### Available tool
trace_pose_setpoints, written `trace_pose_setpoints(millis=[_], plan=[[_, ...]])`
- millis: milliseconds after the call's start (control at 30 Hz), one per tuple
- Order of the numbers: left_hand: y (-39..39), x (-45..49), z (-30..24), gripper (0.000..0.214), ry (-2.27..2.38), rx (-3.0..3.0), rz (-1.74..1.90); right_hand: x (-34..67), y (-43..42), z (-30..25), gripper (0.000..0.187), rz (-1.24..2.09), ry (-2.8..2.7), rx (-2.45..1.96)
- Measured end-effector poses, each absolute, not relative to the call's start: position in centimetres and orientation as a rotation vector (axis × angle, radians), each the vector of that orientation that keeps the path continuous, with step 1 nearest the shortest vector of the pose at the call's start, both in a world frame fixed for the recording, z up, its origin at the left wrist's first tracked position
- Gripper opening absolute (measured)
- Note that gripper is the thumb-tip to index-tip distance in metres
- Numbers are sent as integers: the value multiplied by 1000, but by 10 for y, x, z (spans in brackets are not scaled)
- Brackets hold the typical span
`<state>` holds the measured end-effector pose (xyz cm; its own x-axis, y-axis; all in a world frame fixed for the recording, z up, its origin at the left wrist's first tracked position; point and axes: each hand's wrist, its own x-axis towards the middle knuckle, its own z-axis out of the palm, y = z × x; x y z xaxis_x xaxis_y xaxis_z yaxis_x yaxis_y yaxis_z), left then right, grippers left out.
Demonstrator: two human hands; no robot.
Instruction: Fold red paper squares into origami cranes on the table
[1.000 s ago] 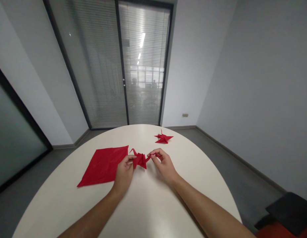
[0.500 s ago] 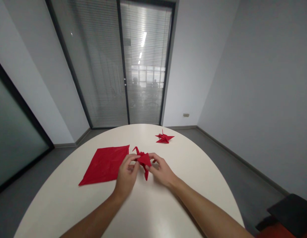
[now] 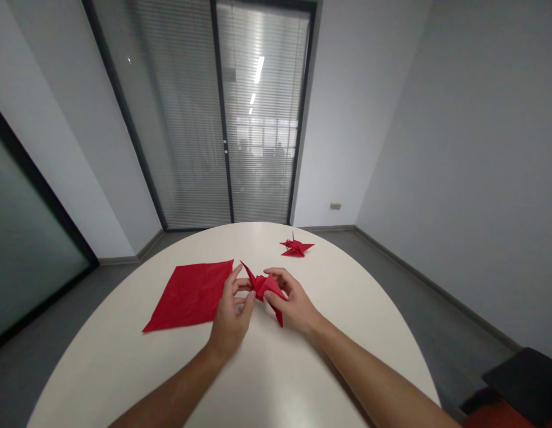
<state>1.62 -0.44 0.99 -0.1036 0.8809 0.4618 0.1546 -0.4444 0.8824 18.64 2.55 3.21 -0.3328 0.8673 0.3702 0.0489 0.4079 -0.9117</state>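
Observation:
A folded red paper crane [image 3: 260,285] is above the table, in front of me. My right hand [image 3: 294,302] pinches its right side, thumb on top and fingers behind. One long point of the crane rises to the upper left, and another slants down below my right thumb. At the crane's left edge is my left hand [image 3: 231,315], its fingers apart and curved, index finger raised. The middle finger and thumb tips lie close against the paper; whether they press on it is hard to see.
A red paper square [image 3: 191,297] lies flat to the left, partly behind my left hand. Another red paper crane [image 3: 297,245] stands towards the far edge of the round white table [image 3: 258,374]. A black chair [image 3: 526,383] is at lower right.
The crane has turned and shifted slightly right, its wing now under my right thumb. My left fingers have spread and loosened from it, the index finger lifting.

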Motion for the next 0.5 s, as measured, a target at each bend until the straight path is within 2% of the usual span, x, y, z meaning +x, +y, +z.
trace_pose_setpoints(millis=[100, 200, 267, 400, 500], plan=[[-5, 16, 15, 69, 1096, 1504, 1580, 192, 24, 34, 58, 1171, -1787, -717], [-4, 13, 18, 60, 1081, 1412, 1527, 197, 24, 36, 73, 1210, -1876, -657], [-3, 11, 19, 54, 1076, 1391, 1461, 197, 24, 36, 65, 1179, -1877, -676], [-1, 10, 20, 52, 1025, 1383, 1414, 194, 27, 34, 34, 1160, -1814, -701], [1, 12, 21, 43, 1038, 1379, 1423, 192, 30, 30, 26, 1174, -1773, -724]])
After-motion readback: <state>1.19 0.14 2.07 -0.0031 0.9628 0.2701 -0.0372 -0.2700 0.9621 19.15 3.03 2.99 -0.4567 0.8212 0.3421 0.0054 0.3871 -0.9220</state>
